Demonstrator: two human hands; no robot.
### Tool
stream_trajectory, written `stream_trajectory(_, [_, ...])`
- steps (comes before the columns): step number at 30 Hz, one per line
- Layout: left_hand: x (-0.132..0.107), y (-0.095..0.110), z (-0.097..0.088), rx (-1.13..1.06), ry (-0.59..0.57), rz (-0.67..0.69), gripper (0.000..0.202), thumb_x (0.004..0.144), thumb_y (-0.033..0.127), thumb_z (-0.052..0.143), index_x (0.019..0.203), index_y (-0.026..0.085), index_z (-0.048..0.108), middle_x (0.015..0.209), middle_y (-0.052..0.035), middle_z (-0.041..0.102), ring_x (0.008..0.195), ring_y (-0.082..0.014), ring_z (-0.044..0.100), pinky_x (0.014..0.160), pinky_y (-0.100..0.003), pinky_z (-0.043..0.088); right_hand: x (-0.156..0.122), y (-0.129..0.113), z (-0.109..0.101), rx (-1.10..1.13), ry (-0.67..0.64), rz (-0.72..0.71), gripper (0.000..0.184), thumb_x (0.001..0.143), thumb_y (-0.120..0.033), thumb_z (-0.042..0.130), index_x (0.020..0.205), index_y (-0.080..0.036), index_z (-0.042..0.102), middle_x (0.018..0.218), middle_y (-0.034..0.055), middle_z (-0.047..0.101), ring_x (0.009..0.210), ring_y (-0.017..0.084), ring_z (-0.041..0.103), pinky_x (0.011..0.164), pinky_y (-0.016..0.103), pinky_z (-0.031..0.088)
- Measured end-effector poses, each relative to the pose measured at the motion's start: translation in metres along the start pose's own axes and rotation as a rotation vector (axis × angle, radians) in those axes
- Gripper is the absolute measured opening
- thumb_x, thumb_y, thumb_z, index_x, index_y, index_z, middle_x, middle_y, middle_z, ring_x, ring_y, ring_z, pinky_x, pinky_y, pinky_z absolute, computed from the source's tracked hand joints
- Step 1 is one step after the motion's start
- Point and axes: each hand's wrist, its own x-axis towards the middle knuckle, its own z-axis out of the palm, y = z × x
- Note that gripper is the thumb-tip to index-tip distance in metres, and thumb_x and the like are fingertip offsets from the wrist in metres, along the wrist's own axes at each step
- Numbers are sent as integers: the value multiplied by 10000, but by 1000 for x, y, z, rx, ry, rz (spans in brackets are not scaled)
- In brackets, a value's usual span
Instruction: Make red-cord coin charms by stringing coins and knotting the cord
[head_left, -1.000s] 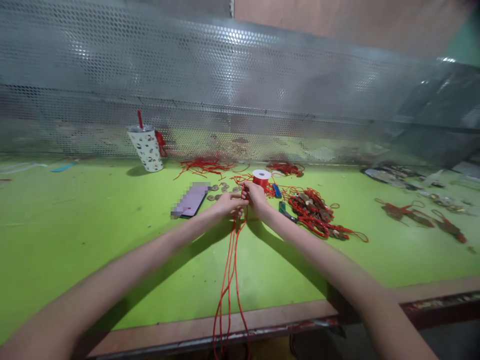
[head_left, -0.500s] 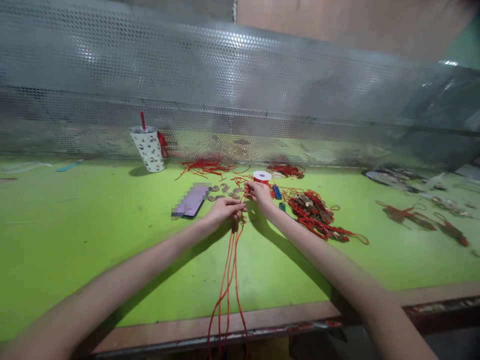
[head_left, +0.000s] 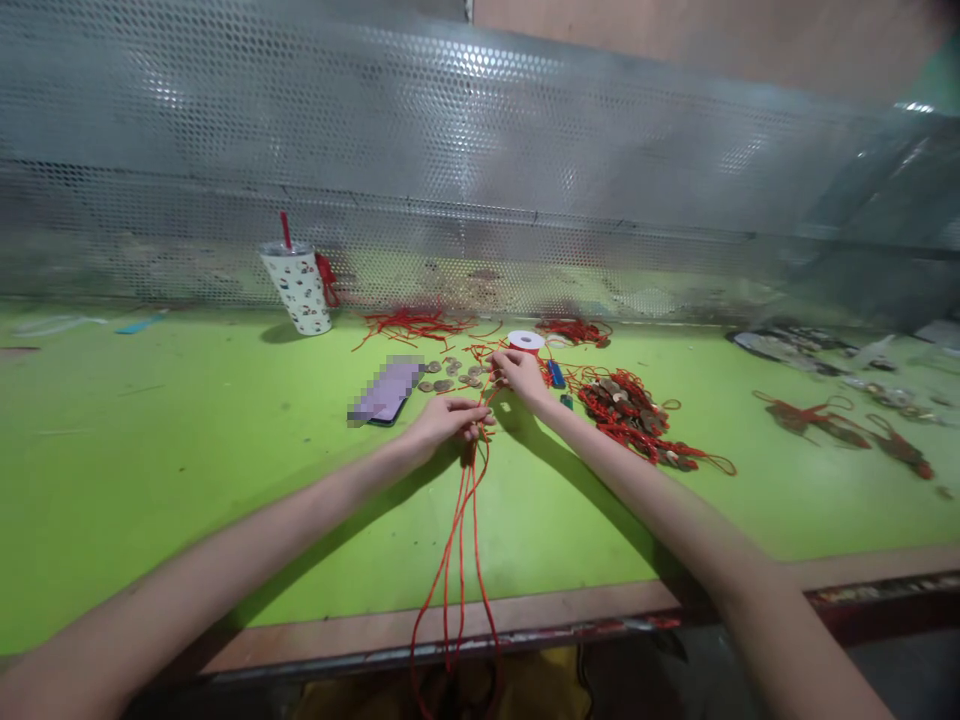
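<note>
Red cords point(head_left: 460, 535) run from between my hands down across the green table and hang in loops over its front edge. My left hand point(head_left: 452, 418) pinches them near their upper part, thumb and fingers pressed together. A little farther off and to the right, my right hand point(head_left: 519, 373) grips the upper end of the cord between its fingertips. Just beyond the hands lie several round metal coins point(head_left: 450, 372). A white-topped spool point(head_left: 526, 341) of red cord stands directly behind my right hand. Small details of the cords at the fingertips are hidden.
A phone point(head_left: 390, 388) lies left of the coins, and a patterned tumbler point(head_left: 296, 290) with a straw stands behind it. Right of my hand is a heap of corded coins point(head_left: 626, 410), with further pieces point(head_left: 817, 418) beyond. A perforated metal panel point(head_left: 450, 200) closes the back.
The view has tilted down slightly, so the table things sit higher in the picture. Both hands keep their hold; the hanging cords have swung and spread a little.
</note>
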Motion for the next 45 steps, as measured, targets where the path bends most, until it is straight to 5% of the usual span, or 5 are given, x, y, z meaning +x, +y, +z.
stream_trajectory(12, [2, 6, 3, -53, 65, -16, 88, 840, 175, 757, 831, 88, 760, 887, -116, 771, 540, -57, 527, 539, -200, 436, -39, 6, -37, -71, 18, 79, 216, 984, -317, 588, 855, -163, 666, 843, 85, 744, 625, 136, 669, 535, 218, 535])
stream_trajectory(20, [-6, 4, 8, -19, 22, 10, 98, 844, 207, 762, 843, 109, 752, 822, -94, 757, 533, -64, 534, 525, -201, 416, -29, 9, -21, -119, -150, 181, 379, 942, -417, 623, 694, -138, 688, 648, 78, 685, 526, 130, 591, 435, 207, 398])
stream_trajectory(34, [-8, -9, 2, -66, 36, -6, 108, 848, 194, 761, 797, 100, 752, 905, -120, 788, 497, -43, 519, 497, -184, 426, -13, 6, -17, -336, -3, -155, 305, 917, -388, 573, 719, -169, 651, 609, -8, 586, 538, 127, 489, 546, 248, 365])
stream_trajectory(39, [-7, -9, 4, -102, 92, 8, 95, 838, 169, 768, 782, 95, 744, 870, -119, 790, 482, -42, 513, 475, -181, 414, -31, 8, -32, -521, 122, -288, 230, 944, -335, 562, 814, -174, 661, 919, 93, 686, 805, 192, 584, 693, 273, 406])
stream_trajectory(45, [-7, -9, 6, -91, 104, 19, 103, 854, 176, 751, 794, 94, 735, 794, -103, 775, 471, -53, 509, 462, -182, 407, -45, 14, -24, -425, -157, 2, 433, 993, -447, 514, 772, -134, 715, 693, 61, 689, 500, 112, 508, 488, 239, 368])
